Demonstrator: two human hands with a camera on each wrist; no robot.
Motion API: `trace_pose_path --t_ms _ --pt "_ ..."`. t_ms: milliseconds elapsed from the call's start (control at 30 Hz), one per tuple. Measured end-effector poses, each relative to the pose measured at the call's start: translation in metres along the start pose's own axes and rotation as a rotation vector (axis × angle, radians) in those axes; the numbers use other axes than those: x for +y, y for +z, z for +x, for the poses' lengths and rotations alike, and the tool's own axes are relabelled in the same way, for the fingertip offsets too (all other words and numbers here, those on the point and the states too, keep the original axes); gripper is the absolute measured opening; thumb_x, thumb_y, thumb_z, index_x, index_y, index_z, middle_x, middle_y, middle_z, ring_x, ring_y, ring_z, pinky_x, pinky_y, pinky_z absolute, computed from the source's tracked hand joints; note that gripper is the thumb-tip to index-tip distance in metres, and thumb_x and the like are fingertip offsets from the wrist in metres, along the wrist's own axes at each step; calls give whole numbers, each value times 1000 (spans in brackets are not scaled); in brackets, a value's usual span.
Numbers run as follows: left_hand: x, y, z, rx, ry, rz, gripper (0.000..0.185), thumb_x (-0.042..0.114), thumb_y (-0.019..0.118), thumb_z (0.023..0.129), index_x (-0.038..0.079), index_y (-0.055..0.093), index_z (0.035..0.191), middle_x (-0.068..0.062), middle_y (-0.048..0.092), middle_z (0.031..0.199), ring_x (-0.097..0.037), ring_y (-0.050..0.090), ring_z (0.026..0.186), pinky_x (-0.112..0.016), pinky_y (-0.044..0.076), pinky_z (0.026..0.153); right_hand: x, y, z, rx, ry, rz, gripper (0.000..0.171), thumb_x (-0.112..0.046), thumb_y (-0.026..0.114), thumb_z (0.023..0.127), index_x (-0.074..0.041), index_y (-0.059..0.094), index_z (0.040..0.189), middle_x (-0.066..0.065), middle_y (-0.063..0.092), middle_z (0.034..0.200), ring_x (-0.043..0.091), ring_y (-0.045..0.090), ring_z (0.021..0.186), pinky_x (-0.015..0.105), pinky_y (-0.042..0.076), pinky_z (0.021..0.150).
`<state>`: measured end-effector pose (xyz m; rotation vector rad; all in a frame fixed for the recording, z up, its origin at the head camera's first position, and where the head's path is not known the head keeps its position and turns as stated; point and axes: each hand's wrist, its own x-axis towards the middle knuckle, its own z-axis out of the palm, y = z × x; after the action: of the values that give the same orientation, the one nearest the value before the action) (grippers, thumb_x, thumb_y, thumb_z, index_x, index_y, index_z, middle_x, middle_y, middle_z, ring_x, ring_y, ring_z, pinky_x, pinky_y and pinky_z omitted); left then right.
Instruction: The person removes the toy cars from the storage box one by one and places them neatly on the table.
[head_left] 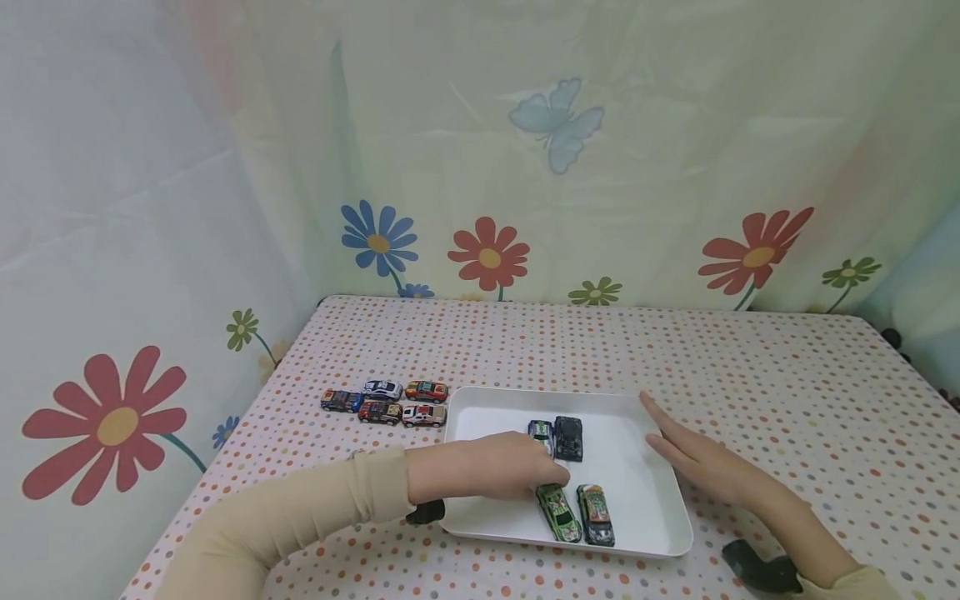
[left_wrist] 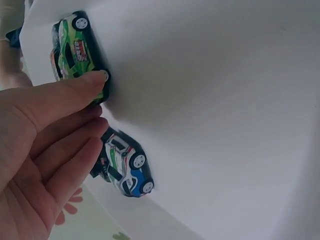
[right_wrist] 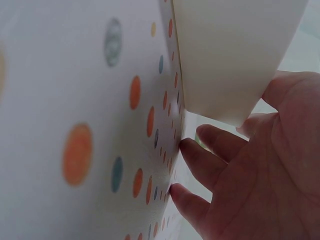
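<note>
Nine toy cars in all: four in one white tray (head_left: pixel 480 421) and five on the dotted counter (head_left: pixel 750 375) beside it. In the tray are a green car (head_left: pixel 559 513), a second green car (head_left: pixel 596 515), a black car (head_left: pixel 568 437) and a blue-and-white car (head_left: pixel 540 432). Two hands show, a left hand (head_left: pixel 495 467) and a right hand (head_left: pixel 693 454).

Place: a home play corner, probably a child's room.
Backdrop: a thin curtain (head_left: pixel 525 167) printed with big flowers and a butterfly.
Table: a tablecloth (head_left: pixel 750 375) with coloured dots.
Toys: small toy cars (head_left: pixel 386 402) in rows and a white tray (head_left: pixel 637 467).
</note>
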<state>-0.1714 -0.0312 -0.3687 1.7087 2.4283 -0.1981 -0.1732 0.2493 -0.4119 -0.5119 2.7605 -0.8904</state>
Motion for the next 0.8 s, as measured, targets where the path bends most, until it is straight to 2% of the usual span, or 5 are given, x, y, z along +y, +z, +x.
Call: trace_pose_path --t_ms 200,433,667,800 --pt "3 0 2 35 32 50 19 13 68 86 17 66 104 9 67 89 -1 58 72 -12 45 68 0 0 0 2 -4 1 65 -36 35 102 0 8 149 31 10 147 51 16 130 63 18 100" --pt "6 0 1 36 42 107 10 11 66 86 18 69 93 10 65 82 -1 55 70 -12 45 67 0 1 0 0 0 -1 65 -37 35 102 -1 7 149 31 10 147 50 16 130 63 18 100" --pt "4 -3 -1 12 -1 51 19 18 71 83 19 70 102 10 67 92 0 59 82 -12 45 74 0 1 0 -5 -10 7 65 -36 36 102 0 8 149 32 11 147 51 17 130 63 18 100" --pt "2 -10 -2 16 -21 9 25 21 73 82 18 70 107 10 67 96 -1 59 86 -13 45 76 0 0 0 -3 -4 -6 65 -36 35 102 -1 8 149 32 11 147 51 17 130 63 19 100"
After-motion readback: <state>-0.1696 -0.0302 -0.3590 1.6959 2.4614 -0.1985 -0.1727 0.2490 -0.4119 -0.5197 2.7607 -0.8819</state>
